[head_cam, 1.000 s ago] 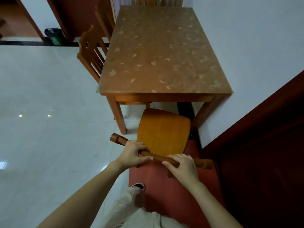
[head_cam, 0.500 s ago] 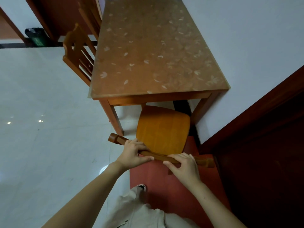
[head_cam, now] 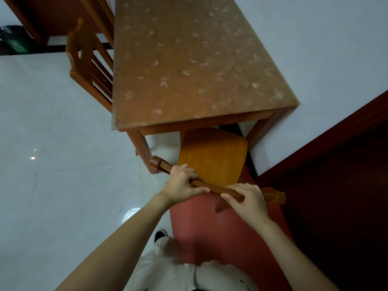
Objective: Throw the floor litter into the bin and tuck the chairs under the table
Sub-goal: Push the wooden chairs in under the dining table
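L hand (head_cam: 181, 184) & R hand (head_cam: 247, 203) grip chair (head_cam: 212, 158) top rail.

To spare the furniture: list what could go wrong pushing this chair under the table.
The chair sits skewed, seat close to the right table leg; pushed on, it may knock it. The top rail, left end foremost, could strike the left table leg. The left hand and right hand grip that rail; fingers might get pinched at the table edge.
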A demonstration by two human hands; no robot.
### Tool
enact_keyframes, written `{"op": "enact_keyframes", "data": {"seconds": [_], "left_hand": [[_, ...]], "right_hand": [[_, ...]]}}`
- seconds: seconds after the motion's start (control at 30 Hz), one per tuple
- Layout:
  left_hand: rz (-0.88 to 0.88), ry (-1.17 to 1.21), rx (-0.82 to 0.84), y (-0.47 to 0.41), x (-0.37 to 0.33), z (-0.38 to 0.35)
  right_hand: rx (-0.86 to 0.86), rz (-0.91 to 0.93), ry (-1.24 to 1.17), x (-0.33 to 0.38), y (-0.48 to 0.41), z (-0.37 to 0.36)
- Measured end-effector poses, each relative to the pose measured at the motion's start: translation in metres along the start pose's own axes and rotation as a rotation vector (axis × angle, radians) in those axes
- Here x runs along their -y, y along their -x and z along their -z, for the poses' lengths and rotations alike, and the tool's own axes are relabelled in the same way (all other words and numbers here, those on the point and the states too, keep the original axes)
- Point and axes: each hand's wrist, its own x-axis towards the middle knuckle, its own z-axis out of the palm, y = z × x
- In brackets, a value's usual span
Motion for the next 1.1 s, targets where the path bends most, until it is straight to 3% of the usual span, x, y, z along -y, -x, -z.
{"op": "enact_keyframes", "data": {"seconds": [0.43, 0.67, 1.1], "left_hand": [[-0.045, 0.007, 0.093, 0.004, 0.011, 0.009], [-0.051, 0.01, 0.017, 0.004, 0.015, -0.002], [0.042, -0.021, -0.033, -0.023, -0.037, -0.04]], "right_hand": [[-0.101, -0.133, -0.017, 0.022, 0.021, -0.019], [-0.123, -0.113, -0.069, 0.015, 0.015, -0.017], [0.004, -0.065, -0.13, -0.05, -0.002, 0.029]]}}
